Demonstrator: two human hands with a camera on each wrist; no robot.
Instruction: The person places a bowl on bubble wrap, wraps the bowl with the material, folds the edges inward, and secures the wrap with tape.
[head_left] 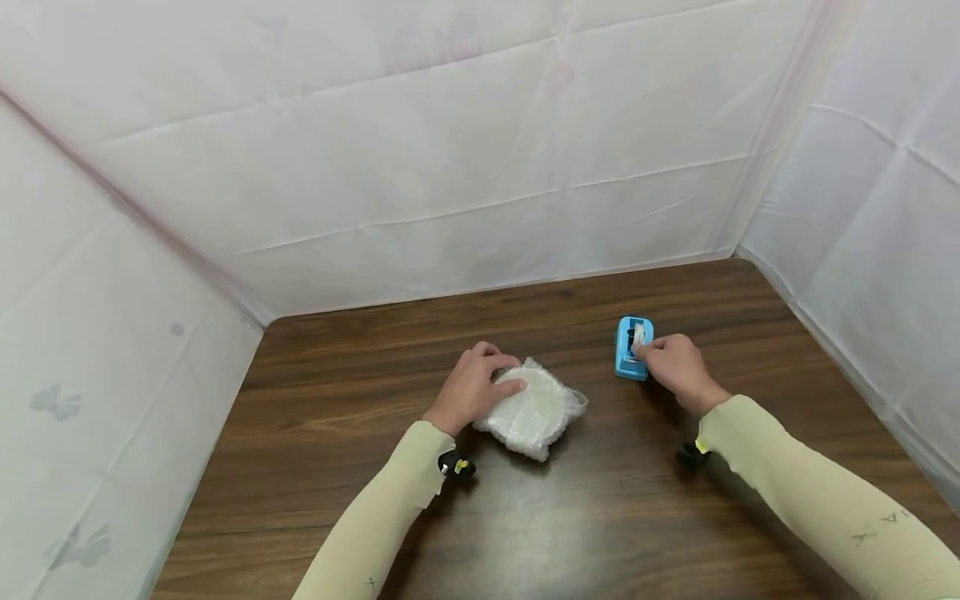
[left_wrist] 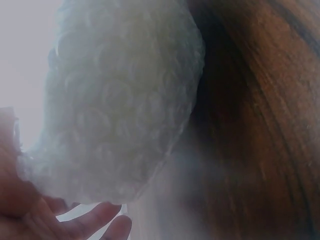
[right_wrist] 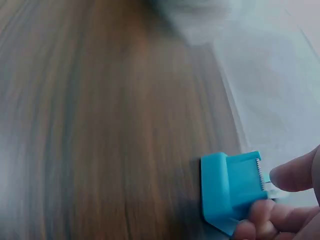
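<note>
A bubble-wrapped package (head_left: 531,412) lies on the table in the head view, its plastic bunched at the corners. My left hand (head_left: 471,385) grips its left edge, thumb over the top. Close up in the left wrist view, the bubble wrap (left_wrist: 120,95) fills much of the picture, with fingertips (left_wrist: 117,227) curled below it. To the right stands a blue tape dispenser (head_left: 623,360) holding a small roll of tape (head_left: 639,335). My right hand (head_left: 678,367) is at its cutter and pinches the tape end (right_wrist: 272,189) between thumb and fingers.
The dark wood table (head_left: 337,417) meets white sheeting (head_left: 480,167) along its back and both sides. Black wrist cameras, such as the left one (head_left: 456,464), hang under both sleeves near the tabletop.
</note>
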